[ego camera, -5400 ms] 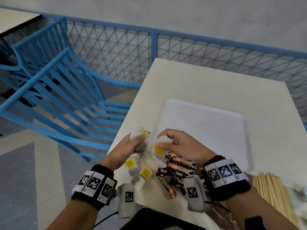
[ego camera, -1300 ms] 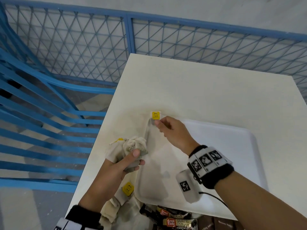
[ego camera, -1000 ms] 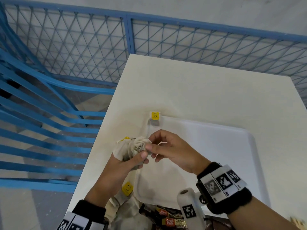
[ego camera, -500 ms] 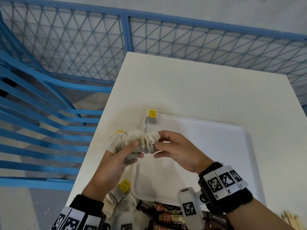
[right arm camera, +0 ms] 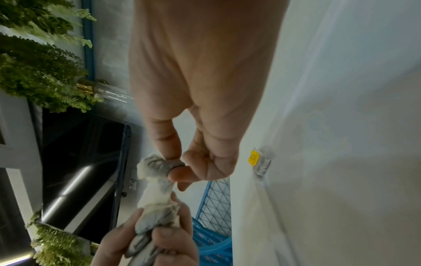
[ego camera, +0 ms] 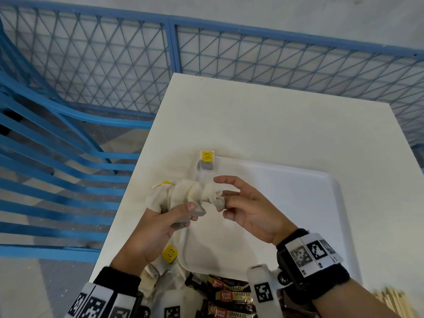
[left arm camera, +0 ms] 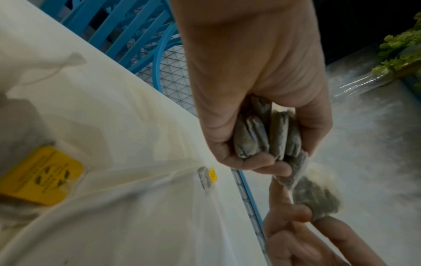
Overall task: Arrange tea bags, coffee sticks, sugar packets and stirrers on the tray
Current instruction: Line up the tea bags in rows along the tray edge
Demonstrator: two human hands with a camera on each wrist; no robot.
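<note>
My left hand (ego camera: 183, 216) grips a bunch of several tea bags (ego camera: 181, 196) above the table's left edge; the left wrist view shows the tea bags (left arm camera: 266, 135) packed in the left hand (left arm camera: 262, 160). My right hand (ego camera: 226, 198) pinches the rightmost tea bag (ego camera: 214, 198) of that bunch. In the right wrist view the right hand (right arm camera: 177, 167) has thumb and finger closed on the tea bag's (right arm camera: 154, 167) end. One tea bag with a yellow tag (ego camera: 206, 160) lies at the far left corner of the white tray (ego camera: 286, 203).
Loose tea bags (ego camera: 169, 254) and dark coffee sticks (ego camera: 231, 297) lie on the table just before the tray's near edge. Wooden stirrers (ego camera: 394, 301) show at the bottom right. The white table (ego camera: 275, 122) stands against a blue mesh fence (ego camera: 252, 53); a blue chair (ego camera: 57, 145) is at left.
My right hand left one tea bag on the tray's far left corner, came back to the bunch in my left hand and took hold of another bag, drawing it rightward.
</note>
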